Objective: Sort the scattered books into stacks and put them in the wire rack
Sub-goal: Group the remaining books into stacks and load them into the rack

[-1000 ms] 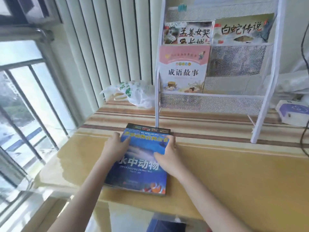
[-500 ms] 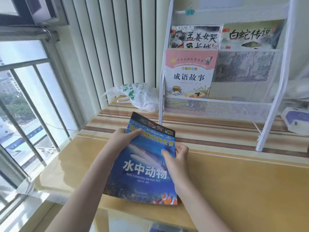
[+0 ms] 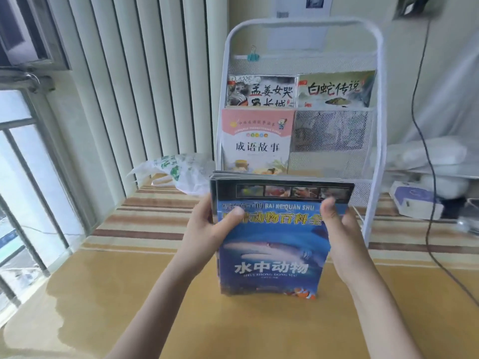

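A stack of thin books topped by a blue book with a shark cover (image 3: 272, 244) stands upright on its bottom edge on the yellow tabletop (image 3: 129, 294). My left hand (image 3: 207, 229) grips the stack's left edge, thumb across the cover. My right hand (image 3: 339, 229) grips its right edge the same way. Behind it stands the white wire rack (image 3: 373, 141). A pink book (image 3: 256, 141) sits in the rack's middle left pocket, and two illustrated books (image 3: 261, 90) (image 3: 337, 89) fill the upper tier. The middle right mesh pocket (image 3: 334, 133) holds nothing.
A crumpled white plastic bag (image 3: 178, 172) lies left of the rack on a striped cloth (image 3: 145, 218). A white and purple device (image 3: 414, 200) and a black cable (image 3: 427, 177) are at the right. Window bars (image 3: 23, 203) and vertical blinds (image 3: 145, 81) line the left side.
Both hands lifted the blue-covered stack from lying flat to standing upright on the table, closer to the rack. The view tilted upward.
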`<state>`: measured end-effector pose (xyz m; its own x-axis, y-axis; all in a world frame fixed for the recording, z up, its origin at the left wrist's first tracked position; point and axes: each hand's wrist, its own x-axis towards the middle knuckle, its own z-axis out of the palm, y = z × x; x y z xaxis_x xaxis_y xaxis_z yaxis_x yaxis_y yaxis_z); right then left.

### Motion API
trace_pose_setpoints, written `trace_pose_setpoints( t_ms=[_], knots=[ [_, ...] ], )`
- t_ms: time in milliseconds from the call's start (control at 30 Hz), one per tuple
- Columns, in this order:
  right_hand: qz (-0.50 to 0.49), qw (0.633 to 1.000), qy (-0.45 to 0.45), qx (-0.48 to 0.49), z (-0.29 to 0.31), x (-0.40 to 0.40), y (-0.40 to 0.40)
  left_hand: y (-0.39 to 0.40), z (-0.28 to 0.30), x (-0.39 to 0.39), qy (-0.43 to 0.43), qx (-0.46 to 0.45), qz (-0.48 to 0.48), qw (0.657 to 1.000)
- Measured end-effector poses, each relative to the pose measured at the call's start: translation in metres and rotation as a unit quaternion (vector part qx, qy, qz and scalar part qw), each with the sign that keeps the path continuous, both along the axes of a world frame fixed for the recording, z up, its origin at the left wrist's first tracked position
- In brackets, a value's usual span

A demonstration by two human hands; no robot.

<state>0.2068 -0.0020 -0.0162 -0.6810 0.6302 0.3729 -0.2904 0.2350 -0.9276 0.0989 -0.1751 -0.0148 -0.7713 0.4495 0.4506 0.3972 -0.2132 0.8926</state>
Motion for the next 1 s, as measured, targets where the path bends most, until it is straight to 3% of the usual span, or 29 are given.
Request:
trace_pose_setpoints(
  t_ms=[100, 367, 467, 633, 767, 900, 1000],
  knots=[
    [-0.034, 0.998, 0.001, -0.048, 0.009, -0.001, 0.004, 0.013, 0.006, 0.002, -0.031, 0.040, -0.006, 0.999],
    [-0.046, 0.997, 0.015, -0.056, 0.005, -0.017, -0.004, 0.035, -0.004, 0.005, -0.026, 0.079, 0.115, 0.990],
    [-0.049, 0.997, 0.051, -0.030, 0.014, -0.016, 0.006, 0.047, 0.010, 0.007, -0.028, 0.107, 0.118, 0.987],
    [-0.088, 0.984, 0.157, -0.002, 0.093, -0.016, 0.054, 0.094, 0.091, 0.012, 0.064, 0.182, 0.071, 0.979],
    [-0.048, 0.976, 0.211, 0.029, 0.171, -0.030, 0.102, 0.153, 0.152, -0.001, 0.114, 0.230, 0.085, 0.963],
    [0.003, 0.984, 0.145, 0.106, 0.202, -0.045, 0.164, 0.207, 0.170, -0.013, 0.129, 0.221, 0.123, 0.959],
    [-0.040, 0.981, 0.056, 0.179, 0.191, -0.053, 0.202, 0.232, 0.156, -0.036, 0.117, 0.198, 0.134, 0.964]
  ],
)
